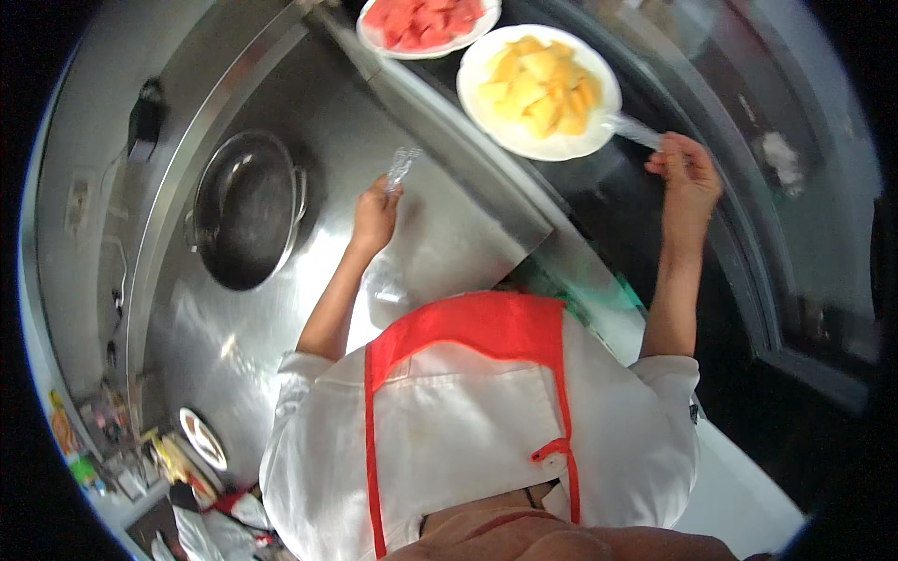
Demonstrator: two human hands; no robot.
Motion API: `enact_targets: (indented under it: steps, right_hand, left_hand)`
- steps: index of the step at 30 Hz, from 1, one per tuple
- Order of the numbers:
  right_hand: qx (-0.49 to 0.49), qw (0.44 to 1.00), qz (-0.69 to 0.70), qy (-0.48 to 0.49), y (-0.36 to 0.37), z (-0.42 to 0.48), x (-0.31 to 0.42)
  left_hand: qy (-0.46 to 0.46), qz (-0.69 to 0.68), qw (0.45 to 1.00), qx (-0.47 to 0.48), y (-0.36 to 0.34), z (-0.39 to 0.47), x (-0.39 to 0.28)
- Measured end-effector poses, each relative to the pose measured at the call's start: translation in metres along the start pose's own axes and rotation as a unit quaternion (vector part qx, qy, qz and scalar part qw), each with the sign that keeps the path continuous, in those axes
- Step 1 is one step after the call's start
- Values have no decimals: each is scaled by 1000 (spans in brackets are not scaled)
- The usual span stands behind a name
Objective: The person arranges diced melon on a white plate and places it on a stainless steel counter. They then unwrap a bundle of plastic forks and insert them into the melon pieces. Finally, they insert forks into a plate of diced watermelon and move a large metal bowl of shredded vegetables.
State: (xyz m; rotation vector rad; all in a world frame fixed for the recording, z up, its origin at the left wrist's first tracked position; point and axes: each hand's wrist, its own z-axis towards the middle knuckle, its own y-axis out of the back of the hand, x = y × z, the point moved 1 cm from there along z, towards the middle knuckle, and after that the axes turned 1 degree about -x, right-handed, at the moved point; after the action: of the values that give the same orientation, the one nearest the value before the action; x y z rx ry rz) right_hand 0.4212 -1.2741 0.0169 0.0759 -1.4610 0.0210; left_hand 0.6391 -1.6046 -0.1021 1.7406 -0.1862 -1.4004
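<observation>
My left hand [375, 214] is closed around a clear, crinkled plastic piece [403, 168], held above the steel worktop. Between the fingertips of my right hand [686, 168] is a clear plastic strip [635, 131]. Its far end reaches the rim of a white plate [540, 149]; whether it is film or a utensil handle, I cannot tell. Cut yellow melon chunks [537, 88] are heaped on that plate. Just beyond it, partly cut off by the top of the picture, a second white plate [421, 53] carries red watermelon pieces [424, 21].
A large dark two-handled pan [245, 210] rests on the steel worktop [330, 126] at left. Under the melon plate is a dark counter surface [596, 203], bordered by a pale raised edge [449, 105]. At lower left are a small plate [203, 438] and another person [210, 526].
</observation>
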Motion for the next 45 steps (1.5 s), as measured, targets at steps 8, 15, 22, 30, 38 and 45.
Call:
enact_targets:
  steps: [8, 15, 22, 30, 38, 45]
  right_hand:
    - [-24, 997, 71, 24, 6, 2, -8]
    - [-42, 992, 115, 3, 9, 1, -10]
    - [-44, 990, 135, 9, 19, -2, -16]
    - [-42, 989, 142, 1, 21, -6, -16]
    - [-49, 989, 137, 10, 20, -4, -23]
    - [-28, 987, 160, 1, 19, 0, -24]
  left_hand:
    - [39, 203, 976, -65, -22, -19, 61]
    - [162, 306, 936, -67, -28, 9, 77]
    - [208, 374, 904, -19, -12, 14, 59]
    - [234, 362, 898, 88, 9, 26, 64]
    - [165, 371, 909, 87, 15, 20, 72]
    - [96, 425, 897, 69, 34, 22, 48]
